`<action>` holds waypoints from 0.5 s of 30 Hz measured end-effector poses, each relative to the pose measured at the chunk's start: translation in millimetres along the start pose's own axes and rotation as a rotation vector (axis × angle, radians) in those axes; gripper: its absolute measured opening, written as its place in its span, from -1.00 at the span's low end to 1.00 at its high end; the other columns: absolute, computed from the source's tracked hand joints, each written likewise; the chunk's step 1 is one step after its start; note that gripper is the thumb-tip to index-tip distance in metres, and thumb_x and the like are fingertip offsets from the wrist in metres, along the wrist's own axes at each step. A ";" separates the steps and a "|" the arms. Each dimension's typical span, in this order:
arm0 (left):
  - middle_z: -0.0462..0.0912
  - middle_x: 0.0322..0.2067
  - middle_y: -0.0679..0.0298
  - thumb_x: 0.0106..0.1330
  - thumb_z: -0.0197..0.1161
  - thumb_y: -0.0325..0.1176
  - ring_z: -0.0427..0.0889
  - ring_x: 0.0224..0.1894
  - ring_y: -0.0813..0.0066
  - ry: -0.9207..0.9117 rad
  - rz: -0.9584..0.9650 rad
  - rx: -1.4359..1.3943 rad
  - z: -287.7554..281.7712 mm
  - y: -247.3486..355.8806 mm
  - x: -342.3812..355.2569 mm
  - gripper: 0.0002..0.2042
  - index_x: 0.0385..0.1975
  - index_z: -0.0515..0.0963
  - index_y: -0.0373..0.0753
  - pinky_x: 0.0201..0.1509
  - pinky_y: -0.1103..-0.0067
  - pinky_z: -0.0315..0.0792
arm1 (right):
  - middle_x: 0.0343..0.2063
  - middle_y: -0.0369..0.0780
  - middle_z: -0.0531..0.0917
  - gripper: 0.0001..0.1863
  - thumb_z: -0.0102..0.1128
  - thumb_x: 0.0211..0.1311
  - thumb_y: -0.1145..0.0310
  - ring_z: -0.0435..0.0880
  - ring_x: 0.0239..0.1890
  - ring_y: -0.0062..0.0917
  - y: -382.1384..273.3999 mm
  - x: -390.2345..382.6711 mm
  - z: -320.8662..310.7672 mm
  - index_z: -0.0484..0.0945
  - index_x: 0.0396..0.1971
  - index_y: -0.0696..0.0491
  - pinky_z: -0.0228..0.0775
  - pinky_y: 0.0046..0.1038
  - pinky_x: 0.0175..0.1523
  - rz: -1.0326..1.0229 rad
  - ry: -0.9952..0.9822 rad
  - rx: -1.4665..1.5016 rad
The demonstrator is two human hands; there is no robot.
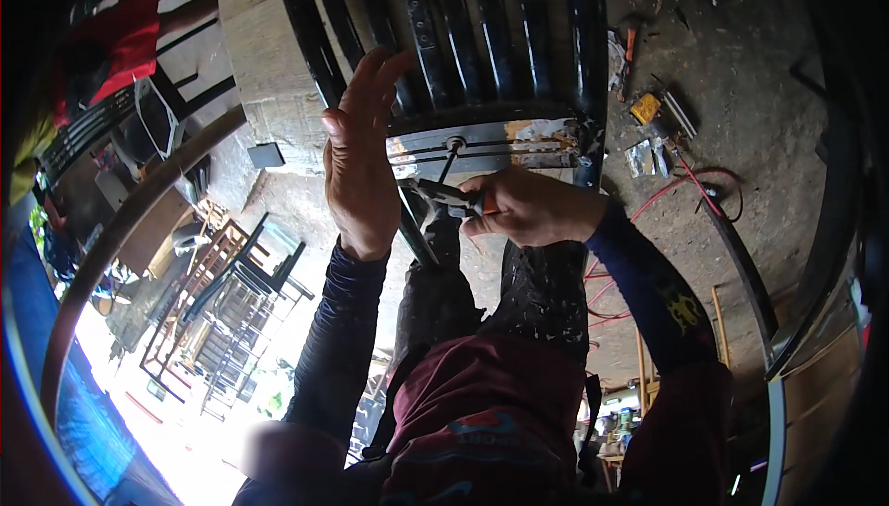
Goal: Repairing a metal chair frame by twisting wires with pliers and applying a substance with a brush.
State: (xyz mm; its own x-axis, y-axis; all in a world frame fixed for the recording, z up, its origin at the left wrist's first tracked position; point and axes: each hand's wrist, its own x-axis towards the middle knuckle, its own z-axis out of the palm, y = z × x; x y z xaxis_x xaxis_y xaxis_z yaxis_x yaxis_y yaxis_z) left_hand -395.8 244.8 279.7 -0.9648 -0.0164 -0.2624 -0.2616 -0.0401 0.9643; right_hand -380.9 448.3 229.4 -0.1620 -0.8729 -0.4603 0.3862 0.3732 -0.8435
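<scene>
My right hand point(532, 207) is closed around a pair of orange-handled pliers point(456, 199), their dark metal head pointing left. A thin dark rod point(446, 169) runs from beside the plier head up to a round fitting point(456, 144) on a scraped metal crosspiece point(537, 141). My left hand point(361, 163) is raised, fingers stretched out, with nothing in it. It hovers at the left end of the crosspiece, over a frame of black metal slats point(491, 29). Below the left hand a dark bar point(417, 239) slants down toward my legs.
The slatted frame lies on a wooden board point(264, 52) with a small black block point(266, 155) near its edge. Right, on the floor, are an orange-handled tool point(630, 46), a yellow power tool point(646, 110) and a red hose point(648, 202). Metal frames point(222, 321) stand left; another person in red point(116, 48) is far left.
</scene>
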 end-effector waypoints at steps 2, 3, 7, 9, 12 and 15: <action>0.41 0.33 -0.03 0.56 -0.36 0.22 0.26 0.47 0.15 0.060 -0.003 0.016 -7.1 -3.5 -10.7 -0.26 0.42 0.25 -0.32 0.58 0.24 -0.07 | -0.71 -0.31 0.41 -0.59 0.25 0.41 0.10 0.43 -0.57 -0.50 11.3 1.4 -3.9 0.54 -0.09 0.20 0.32 -0.37 -0.29 0.001 -0.030 -0.043; 0.42 0.33 -0.03 0.57 -0.33 0.20 0.29 0.46 0.15 0.100 -0.013 0.044 -10.5 -3.9 -16.0 -0.27 0.42 0.25 -0.33 0.57 0.24 -0.01 | -0.65 -0.27 0.49 -0.58 0.26 0.40 0.10 0.48 -0.52 -0.49 18.2 2.5 -4.2 0.54 -0.06 0.20 0.36 -0.36 -0.26 -0.106 -0.013 -0.066; 0.39 0.35 -0.05 0.62 -0.40 0.08 0.27 0.46 0.17 0.192 -0.098 0.004 -1.8 -1.4 -37.0 -0.34 0.43 0.20 -0.35 0.54 0.24 0.02 | -0.26 -0.13 0.71 -0.57 0.29 0.37 0.13 0.68 -0.20 -0.49 -3.4 3.6 -12.8 0.55 0.02 0.17 0.52 -0.41 -0.04 -0.030 -0.142 -0.039; 0.41 0.33 -0.05 0.61 -0.39 0.13 0.29 0.45 0.16 0.239 -0.120 0.012 8.7 1.6 -35.7 -0.31 0.43 0.20 -0.35 0.54 0.25 0.06 | -0.20 -0.16 0.73 -0.59 0.34 0.33 0.18 0.73 -0.14 -0.52 4.9 8.9 -5.0 0.55 0.01 0.16 0.58 -0.45 0.00 -0.123 -0.088 0.028; 0.42 0.32 -0.05 0.60 -0.39 0.16 0.31 0.44 0.17 0.253 -0.124 0.006 13.6 2.8 -29.7 -0.29 0.43 0.20 -0.35 0.54 0.25 0.07 | -0.23 -0.20 0.72 -0.60 0.35 0.33 0.17 0.72 -0.13 -0.52 0.9 14.8 0.7 0.56 -0.04 0.17 0.57 -0.44 0.03 0.094 -0.103 0.212; 0.43 0.31 -0.05 0.57 -0.31 0.21 0.32 0.43 0.13 0.228 -0.126 -0.006 16.7 5.9 -23.3 -0.26 0.42 0.23 -0.35 0.54 0.24 0.08 | -0.40 -0.22 0.69 -0.53 0.34 0.32 0.06 0.65 -0.29 -0.57 11.3 16.6 15.9 0.55 -0.05 0.17 0.47 -0.44 -0.10 -0.099 -0.005 0.158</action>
State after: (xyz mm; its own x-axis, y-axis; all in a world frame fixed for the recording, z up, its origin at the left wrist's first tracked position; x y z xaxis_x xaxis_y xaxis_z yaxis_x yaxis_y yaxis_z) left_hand -375.3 261.6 292.0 -0.8937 -0.2354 -0.3820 -0.3784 -0.0620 0.9236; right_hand -364.8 433.0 216.6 -0.2022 -0.9045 -0.3755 0.5061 0.2317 -0.8307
